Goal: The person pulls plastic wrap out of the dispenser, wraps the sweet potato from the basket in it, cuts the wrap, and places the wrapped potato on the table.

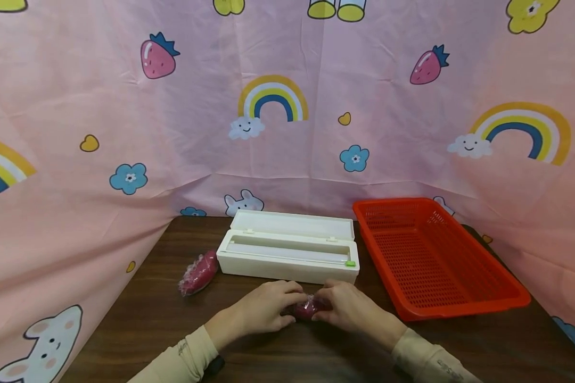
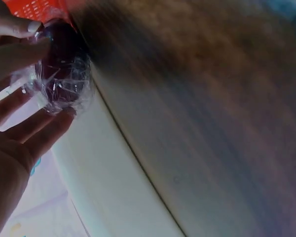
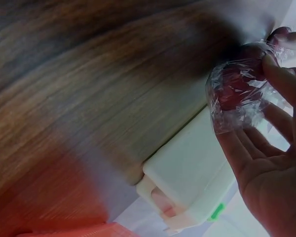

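A dark red, oblong vegetable, perhaps a sweet potato (image 1: 309, 307), is wrapped in crinkled clear film and held just in front of the white film dispenser (image 1: 287, 269). My left hand (image 1: 267, 308) grips its left end, thumb toward me and fingers on the far side. From the other end, my right hand (image 1: 351, 308) grips it the same way. Loose, wrinkled film (image 3: 237, 123) bunches around it in the right wrist view. A second film-wrapped red vegetable (image 1: 199, 273) lies on the table, left of the dispenser. The fingers partly hide the held one.
The dispenser's lid (image 1: 292, 224) stands raised at the back, with a film roll (image 1: 287, 252) inside and a green slider (image 1: 350, 264) at its right end. A red plastic basket (image 1: 465, 307) stands to the right. Behind the dark wooden table (image 1: 139, 330) hangs a patterned pink cloth (image 1: 196, 133).
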Demonstrator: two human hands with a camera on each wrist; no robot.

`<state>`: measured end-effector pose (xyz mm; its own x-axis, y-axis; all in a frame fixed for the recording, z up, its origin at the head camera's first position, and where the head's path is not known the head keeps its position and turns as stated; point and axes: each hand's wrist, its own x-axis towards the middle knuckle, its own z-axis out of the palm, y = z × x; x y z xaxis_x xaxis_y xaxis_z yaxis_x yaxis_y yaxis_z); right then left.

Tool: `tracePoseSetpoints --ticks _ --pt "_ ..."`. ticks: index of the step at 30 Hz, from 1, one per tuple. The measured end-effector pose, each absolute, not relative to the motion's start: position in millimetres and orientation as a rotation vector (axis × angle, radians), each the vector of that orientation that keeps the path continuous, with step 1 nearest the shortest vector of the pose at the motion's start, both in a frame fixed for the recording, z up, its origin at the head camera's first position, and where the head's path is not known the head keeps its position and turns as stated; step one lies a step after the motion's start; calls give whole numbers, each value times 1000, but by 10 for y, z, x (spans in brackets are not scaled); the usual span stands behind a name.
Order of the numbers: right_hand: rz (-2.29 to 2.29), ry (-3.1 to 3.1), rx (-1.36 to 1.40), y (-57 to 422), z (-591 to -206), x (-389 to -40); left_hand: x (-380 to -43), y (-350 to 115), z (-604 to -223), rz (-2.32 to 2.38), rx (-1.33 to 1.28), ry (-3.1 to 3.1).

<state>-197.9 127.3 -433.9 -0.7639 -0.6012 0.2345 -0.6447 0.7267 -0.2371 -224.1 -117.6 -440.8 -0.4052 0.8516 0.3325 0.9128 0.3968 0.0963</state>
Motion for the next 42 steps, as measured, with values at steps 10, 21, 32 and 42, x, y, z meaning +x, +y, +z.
tracePoseSetpoints --ticks 10,21,32,42 --pt "540 -2817 974 1286 -4364 -1983 -2222 -1153 -4461 -156 -1582 -2427" --pt "664 -2821 800 1266 -4403 -1952 -2252 -1150 -4495 -87 -1541 -2449" --pt "665 -2900 700 1200 -4357 -1867 -2291 -1150 -4492 -17 -1499 -2422" --pt "662 -2881 666 1117 -4387 -1792 -2243 -1086 -4504 98 -1511 -2384"
